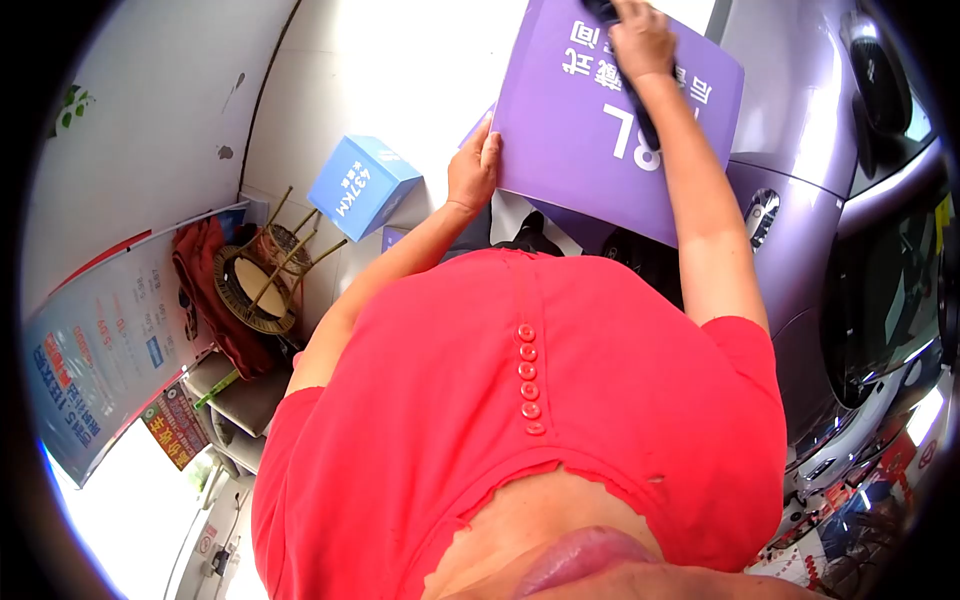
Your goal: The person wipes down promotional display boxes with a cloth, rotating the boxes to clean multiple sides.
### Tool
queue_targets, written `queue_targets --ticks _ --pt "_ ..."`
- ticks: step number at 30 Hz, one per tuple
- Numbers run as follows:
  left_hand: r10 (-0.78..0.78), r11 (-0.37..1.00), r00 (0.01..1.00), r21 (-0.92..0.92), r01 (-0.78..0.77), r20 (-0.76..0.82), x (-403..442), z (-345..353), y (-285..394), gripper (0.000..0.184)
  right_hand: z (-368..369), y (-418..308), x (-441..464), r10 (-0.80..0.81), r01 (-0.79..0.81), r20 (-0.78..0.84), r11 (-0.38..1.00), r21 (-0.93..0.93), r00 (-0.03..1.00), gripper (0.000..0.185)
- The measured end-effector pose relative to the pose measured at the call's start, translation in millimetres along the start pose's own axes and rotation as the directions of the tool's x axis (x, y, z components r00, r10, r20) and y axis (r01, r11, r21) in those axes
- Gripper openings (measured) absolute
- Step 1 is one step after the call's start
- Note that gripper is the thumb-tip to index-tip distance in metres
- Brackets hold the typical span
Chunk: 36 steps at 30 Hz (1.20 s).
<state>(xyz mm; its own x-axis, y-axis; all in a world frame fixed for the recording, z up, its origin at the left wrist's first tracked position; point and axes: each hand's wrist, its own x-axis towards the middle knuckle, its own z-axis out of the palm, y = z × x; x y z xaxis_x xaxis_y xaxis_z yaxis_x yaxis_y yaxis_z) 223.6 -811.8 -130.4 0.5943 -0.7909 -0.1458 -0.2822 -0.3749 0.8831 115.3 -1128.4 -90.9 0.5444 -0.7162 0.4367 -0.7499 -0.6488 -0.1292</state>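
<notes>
A large purple box with white lettering fills the top middle of the head view. My left hand grips its left edge, with the thumb and fingers closed at the side. Above the box's upper face, my right hand is closed on a long, dark cloth. The cloth trails down across the lettering and hides part of it; its edges are slightly blurred.
A smaller blue box marked 437KM stands on the white floor to the left. Farther left are an upturned stool and a printed banner. A purple car is close on the right.
</notes>
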Motion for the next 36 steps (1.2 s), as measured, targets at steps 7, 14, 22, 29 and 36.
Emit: queue_targets --ticks 7,14,22,29,36 --pt "-0.008 1.000 0.997 -0.023 0.009 0.071 6.2 3.3 -6.0 0.069 -19.7 -59.9 -44.4 -0.130 0.119 0.099 0.987 0.111 0.987 0.047" --pt "0.003 0.996 0.989 -0.088 0.010 0.149 3.9 -2.6 2.2 0.073 -10.5 -127.9 -66.2 -0.374 0.377 -0.045 0.920 0.112 0.926 0.051" --pt "-0.123 0.956 0.982 -0.250 0.156 0.145 1.7 0.6 7.8 0.065 23.1 -12.0 44.5 0.109 -0.107 0.029 0.993 -0.052 0.994 0.045" --pt "-0.109 0.938 0.979 -0.310 0.158 0.171 2.5 4.6 1.6 0.057 -18.8 151.4 -40.5 0.452 -0.478 -0.156 0.825 -0.301 0.878 0.045" --pt "0.003 0.964 0.990 -0.262 0.034 0.138 8.5 7.6 -12.0 0.056 -47.6 24.5 -119.3 0.104 -0.122 -0.117 0.981 -0.153 0.988 0.038"
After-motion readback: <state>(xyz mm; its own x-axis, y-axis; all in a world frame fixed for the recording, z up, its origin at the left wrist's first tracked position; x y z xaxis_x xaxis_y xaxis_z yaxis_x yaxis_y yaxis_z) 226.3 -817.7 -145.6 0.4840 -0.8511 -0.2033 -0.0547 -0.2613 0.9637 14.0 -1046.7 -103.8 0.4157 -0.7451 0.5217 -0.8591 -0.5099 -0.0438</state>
